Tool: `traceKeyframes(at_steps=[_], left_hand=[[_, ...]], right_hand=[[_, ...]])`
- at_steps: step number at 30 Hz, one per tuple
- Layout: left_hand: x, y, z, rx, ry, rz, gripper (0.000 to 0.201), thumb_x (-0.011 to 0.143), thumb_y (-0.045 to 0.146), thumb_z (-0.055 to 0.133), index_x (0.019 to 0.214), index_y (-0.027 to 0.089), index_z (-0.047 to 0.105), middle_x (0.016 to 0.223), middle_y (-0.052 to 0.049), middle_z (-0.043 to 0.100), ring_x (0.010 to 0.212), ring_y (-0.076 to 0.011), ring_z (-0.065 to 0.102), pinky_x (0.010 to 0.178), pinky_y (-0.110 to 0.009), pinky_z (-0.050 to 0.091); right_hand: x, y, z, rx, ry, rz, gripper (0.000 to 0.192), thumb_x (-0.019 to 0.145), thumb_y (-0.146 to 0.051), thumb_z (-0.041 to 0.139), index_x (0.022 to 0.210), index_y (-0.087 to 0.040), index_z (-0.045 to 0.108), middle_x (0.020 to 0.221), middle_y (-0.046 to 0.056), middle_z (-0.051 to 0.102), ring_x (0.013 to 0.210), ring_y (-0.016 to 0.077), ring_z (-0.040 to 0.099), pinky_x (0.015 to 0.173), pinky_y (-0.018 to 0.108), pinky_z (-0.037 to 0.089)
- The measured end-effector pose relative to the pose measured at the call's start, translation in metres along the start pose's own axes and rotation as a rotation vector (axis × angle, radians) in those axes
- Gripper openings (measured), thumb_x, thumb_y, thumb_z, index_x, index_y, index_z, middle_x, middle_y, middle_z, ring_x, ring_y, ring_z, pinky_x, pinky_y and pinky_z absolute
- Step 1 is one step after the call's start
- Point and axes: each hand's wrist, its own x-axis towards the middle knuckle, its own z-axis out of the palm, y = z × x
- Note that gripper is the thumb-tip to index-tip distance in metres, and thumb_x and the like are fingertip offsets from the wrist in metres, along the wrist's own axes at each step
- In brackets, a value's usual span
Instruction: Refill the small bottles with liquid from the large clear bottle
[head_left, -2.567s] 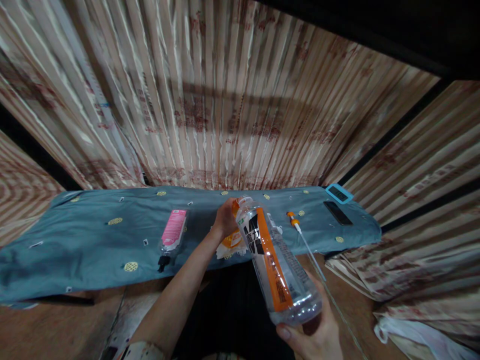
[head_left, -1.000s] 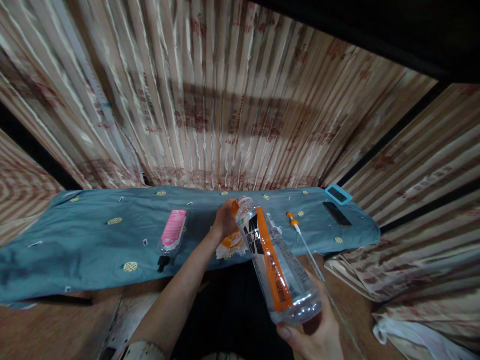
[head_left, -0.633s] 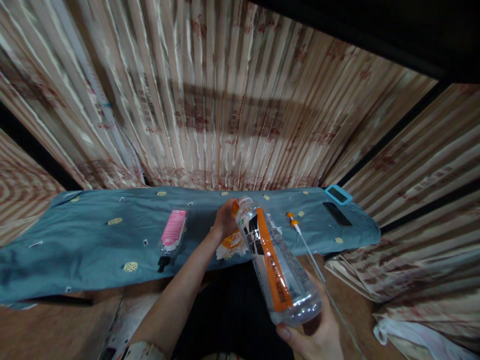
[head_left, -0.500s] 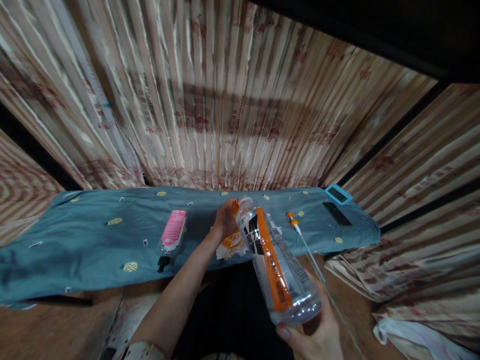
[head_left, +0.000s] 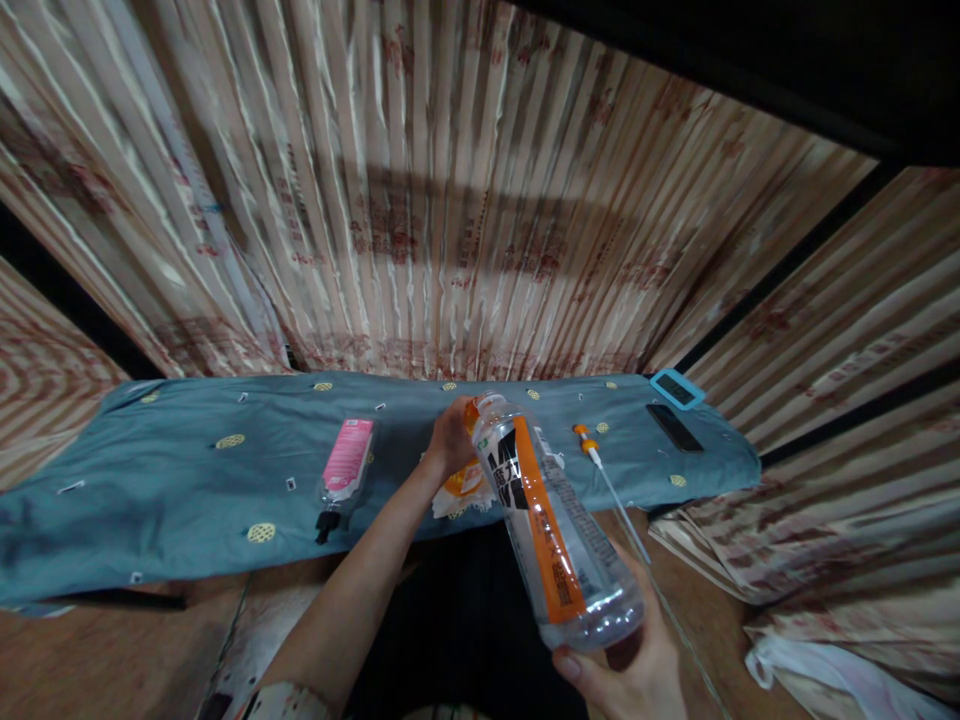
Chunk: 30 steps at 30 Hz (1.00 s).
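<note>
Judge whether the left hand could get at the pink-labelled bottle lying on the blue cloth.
Probably yes: the pink-labelled bottle lies apart on bare blue cloth, nothing between, though the left hand grips something orange.

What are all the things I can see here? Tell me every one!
Clear bottle: one, orange and black label, uncapped, tilted, base in the right hand.
Orange item: one, under the left hand, on white paper.
Pink-label bottle: one, lying on the cloth.
Pump tube: one, orange collar, right of the bottle.
Dark flat device: one, far right.
Teal-framed device: one, beside it.
Blue cloth: one, yellow dots.
Striped curtain: behind.
Left hand: closed on something orange.
Right hand: grips bottle base.
</note>
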Motion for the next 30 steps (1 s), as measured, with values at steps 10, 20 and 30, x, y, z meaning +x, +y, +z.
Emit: traceKeyframes(at_steps=[10, 20, 30], left_hand=[[0.001, -0.003, 0.003, -0.013, 0.024, 0.011, 0.028, 0.077, 0.024, 0.072, 0.104, 0.019, 0.065, 0.103, -0.008, 0.077, 0.098, -0.0265, 0.075, 0.089, -0.037, 0.061], [0.0, 0.002, 0.0, 0.034, -0.004, -0.01, 0.029, 0.08, 0.024, 0.07, 0.108, 0.016, 0.065, 0.11, -0.013, 0.077, 0.104, -0.0304, 0.075, 0.092, -0.044, 0.061], [-0.001, 0.001, 0.0, -0.003, 0.025, 0.011, 0.03, 0.078, 0.024, 0.073, 0.107, 0.019, 0.066, 0.105, -0.009, 0.078, 0.099, -0.0278, 0.076, 0.089, -0.04, 0.062]], right_hand=[[-0.001, -0.007, 0.003, -0.029, -0.011, -0.019, 0.094, 0.053, -0.07, 0.092, 0.129, -0.025, 0.06, 0.114, 0.008, 0.077, 0.101, 0.0271, 0.075, 0.087, 0.031, 0.058], [-0.001, -0.007, 0.005, -0.012, 0.031, -0.01, 0.097, 0.047, -0.071, 0.094, 0.127, -0.026, 0.063, 0.114, 0.008, 0.076, 0.103, 0.0284, 0.074, 0.089, 0.033, 0.058], [-0.001, -0.013, 0.005, -0.045, -0.003, 0.006, 0.098, 0.05, -0.074, 0.091, 0.129, -0.024, 0.06, 0.116, 0.009, 0.076, 0.102, 0.0288, 0.075, 0.088, 0.033, 0.059]])
